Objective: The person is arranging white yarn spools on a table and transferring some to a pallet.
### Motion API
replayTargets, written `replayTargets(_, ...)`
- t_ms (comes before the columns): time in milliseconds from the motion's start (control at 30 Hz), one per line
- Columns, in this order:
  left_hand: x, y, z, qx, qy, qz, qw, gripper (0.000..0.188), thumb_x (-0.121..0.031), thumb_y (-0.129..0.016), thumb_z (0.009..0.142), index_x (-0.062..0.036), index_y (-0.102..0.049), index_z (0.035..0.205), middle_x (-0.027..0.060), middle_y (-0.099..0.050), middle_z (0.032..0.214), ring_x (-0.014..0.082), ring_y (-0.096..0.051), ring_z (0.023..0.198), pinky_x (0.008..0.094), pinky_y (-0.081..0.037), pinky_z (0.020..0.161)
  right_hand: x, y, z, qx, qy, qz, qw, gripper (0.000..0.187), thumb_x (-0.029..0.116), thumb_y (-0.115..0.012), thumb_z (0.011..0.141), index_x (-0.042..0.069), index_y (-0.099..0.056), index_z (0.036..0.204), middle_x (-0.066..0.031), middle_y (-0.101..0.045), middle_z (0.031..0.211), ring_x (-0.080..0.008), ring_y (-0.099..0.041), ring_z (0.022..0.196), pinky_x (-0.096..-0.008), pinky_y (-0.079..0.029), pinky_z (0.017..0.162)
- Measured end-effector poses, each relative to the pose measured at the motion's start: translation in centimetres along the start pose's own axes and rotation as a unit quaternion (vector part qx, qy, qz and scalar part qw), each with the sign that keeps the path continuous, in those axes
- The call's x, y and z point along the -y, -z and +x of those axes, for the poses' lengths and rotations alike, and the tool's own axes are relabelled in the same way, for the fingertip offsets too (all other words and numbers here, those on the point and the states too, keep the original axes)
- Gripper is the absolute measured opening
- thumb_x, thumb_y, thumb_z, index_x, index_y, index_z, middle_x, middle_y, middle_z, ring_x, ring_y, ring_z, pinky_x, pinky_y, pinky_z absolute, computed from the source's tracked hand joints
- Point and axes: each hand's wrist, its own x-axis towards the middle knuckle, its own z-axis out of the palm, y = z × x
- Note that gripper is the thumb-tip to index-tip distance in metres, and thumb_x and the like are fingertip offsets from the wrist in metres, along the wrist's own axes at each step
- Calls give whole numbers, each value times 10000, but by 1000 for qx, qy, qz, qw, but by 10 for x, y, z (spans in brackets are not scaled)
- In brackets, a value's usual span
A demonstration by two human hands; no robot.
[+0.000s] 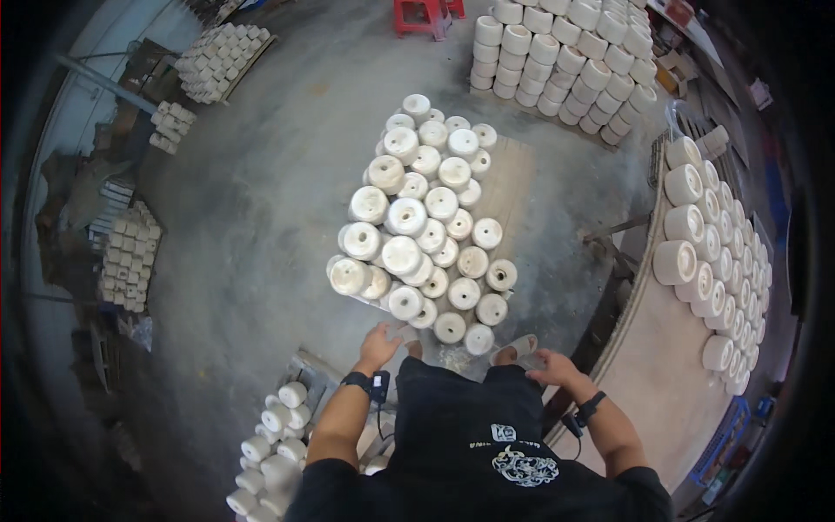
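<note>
Grey concrete floor surrounds stacked off-white, chalky cylinders, lower ones largely hidden; left hand and right hand hang empty, fingers loose.

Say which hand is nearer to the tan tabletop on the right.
Right. The right hand is a little left of the tan tabletop; the left hand is much farther left, past the black shorts.
</note>
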Motion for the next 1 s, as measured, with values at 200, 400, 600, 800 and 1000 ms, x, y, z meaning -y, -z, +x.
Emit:
replayTargets(200, 111, 35, 62, -83, 15, 16, 996, 874, -324, -786, 715, -98, -364, 1446, 284, -446, 1390, 448, -405, 1312, 499, -364, 1082, 128, -20, 63, -90, 45, -46, 994, 976, 402, -827, 661, 55, -383, 1458, -286, -372, 1476, -442, -373, 1369, -458, -361, 1118)
replayTargets(400, 115, 58, 120, -151, 52, 2, 987, 1173, -323, -862, 626, -154, -161, 1551, 314, -194, 1526, 519, -198, 1405, 573, -211, 1160, 239, -55, 175, -131, 85, -105, 982, 1172, 413, -866, 620, 113, -214, 1546, -302, -131, 1569, -491, -195, 1438, -523, -274, 1162)
replayTargets(600, 115, 37, 160, -179, 59, 7, 982, 1267, -399, -906, 560, -185, -157, 1559, 302, -60, 1570, 540, -96, 1437, 667, -164, 1140, 305, -93, 299, -184, 134, -148, 962, 1254, 425, -884, 596, 135, -145, 1565, -316, -88, 1573, -531, -129, 1442, -599, -220, 1156)
replayTargets(800, 120, 24, 189, -219, 71, 9, 973, 1176, -340, -908, 595, -191, -224, 1540, 306, -91, 1559, 528, -137, 1422, 648, -242, 1112, 334, -128, 363, -208, 78, -185, 957, 1264, 385, -902, 576, 132, -149, 1559, -316, -88, 1568, -570, -127, 1416, -620, -220, 1146)
replayTargets(1000, 121, 30, 181, -257, 28, -28, 966, 1045, -360, -872, 617, -187, -341, 1500, 286, -166, 1533, 540, -225, 1362, 644, -287, 1080, 330, -122, 353, -214, 42, -166, 962, 1172, 351, -891, 610, 150, -220, 1549, -297, -120, 1557, -541, -171, 1397, -597, -320, 1085)
